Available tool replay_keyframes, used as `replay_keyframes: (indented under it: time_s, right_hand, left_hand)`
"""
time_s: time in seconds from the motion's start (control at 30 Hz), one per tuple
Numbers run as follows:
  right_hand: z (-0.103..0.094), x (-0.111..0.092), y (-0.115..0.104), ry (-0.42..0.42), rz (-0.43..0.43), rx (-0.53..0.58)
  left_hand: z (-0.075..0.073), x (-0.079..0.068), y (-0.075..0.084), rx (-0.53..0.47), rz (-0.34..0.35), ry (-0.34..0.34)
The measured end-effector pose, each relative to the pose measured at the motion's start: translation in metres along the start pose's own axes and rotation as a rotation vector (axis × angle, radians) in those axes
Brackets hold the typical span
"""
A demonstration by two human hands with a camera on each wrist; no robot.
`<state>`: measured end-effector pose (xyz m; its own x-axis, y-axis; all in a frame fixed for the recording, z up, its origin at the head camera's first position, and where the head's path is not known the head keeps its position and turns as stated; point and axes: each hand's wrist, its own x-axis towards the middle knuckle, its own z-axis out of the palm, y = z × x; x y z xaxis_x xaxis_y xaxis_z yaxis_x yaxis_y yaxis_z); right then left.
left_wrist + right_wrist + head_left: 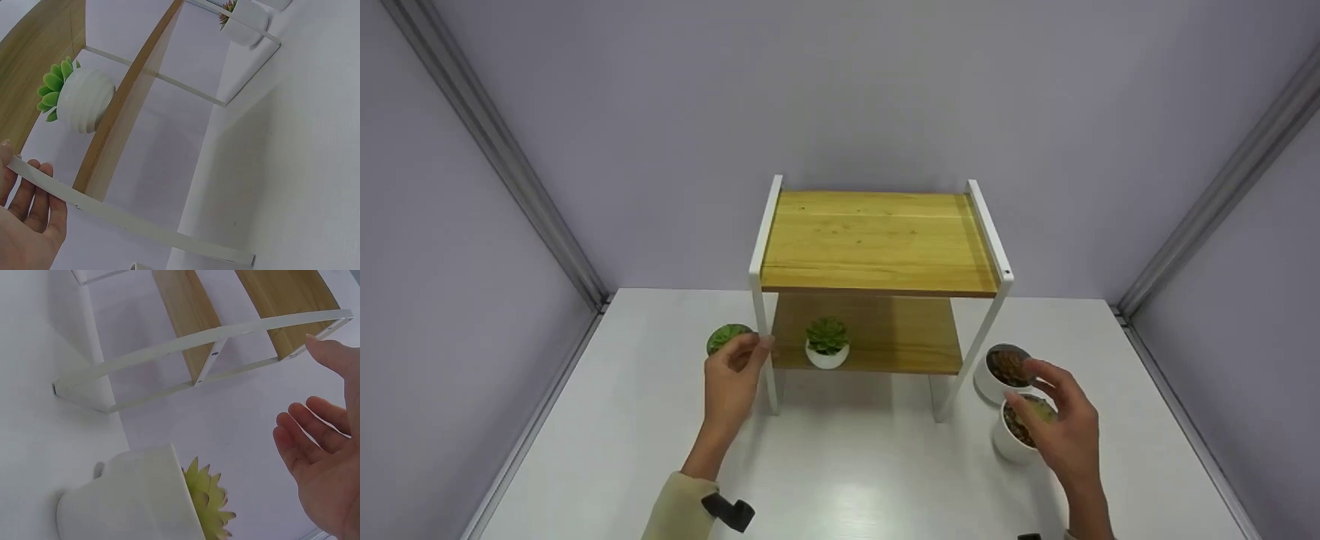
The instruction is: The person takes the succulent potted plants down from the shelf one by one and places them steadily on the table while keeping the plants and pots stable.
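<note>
A two-tier shelf [885, 240] with wooden boards and a white frame stands on the white table. My left hand [731, 382] grips its left front post [129, 218], thumb and fingers on either side. On the lower board sits a green succulent in a white pot [826, 355], right of that hand. My right hand [1063, 431] hovers by two white potted plants on the shelf's right, its fingers loosely bent and holding nothing. The nearer pot [124, 500] holds a yellow-green succulent [208, 498]; the farther pot [991, 381] has a reddish-brown plant.
Another green plant [725, 335] is left of the shelf, partly hidden behind my left hand. Grey wall panels [877, 97] enclose the table [607, 420] at the back and both sides, with metal rails at the corners.
</note>
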<state>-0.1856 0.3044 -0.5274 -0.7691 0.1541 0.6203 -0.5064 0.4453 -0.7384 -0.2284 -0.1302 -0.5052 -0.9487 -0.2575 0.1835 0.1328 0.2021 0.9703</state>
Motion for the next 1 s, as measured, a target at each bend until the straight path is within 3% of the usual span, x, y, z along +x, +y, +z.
replay_keyframes:
  time_s: [0.23, 0.37, 0.63, 0.8, 1.0]
  right_hand:
    - [0.012, 0.013, -0.014, -0.028, -0.006, 0.090]
    - [0.018, 0.018, -0.022, -0.019, 0.033, 0.132]
    - [0.027, 0.026, -0.033, -0.037, 0.060, 0.138]
    - [0.030, 0.030, -0.035, -0.044, 0.081, 0.165]
    - [0.035, 0.032, -0.038, -0.044, 0.151, 0.166]
  left_hand:
    - [0.000, 0.000, 0.000, -0.008, -0.007, 0.008]
    - [0.001, -0.002, 0.001, 0.001, 0.000, 0.025]
    - [0.004, -0.010, 0.002, 0.015, 0.030, 0.102]
    - [0.008, -0.017, 0.006, -0.017, 0.099, 0.135]
    - [0.021, -0.030, 0.010, 0.045, 0.181, 0.207]
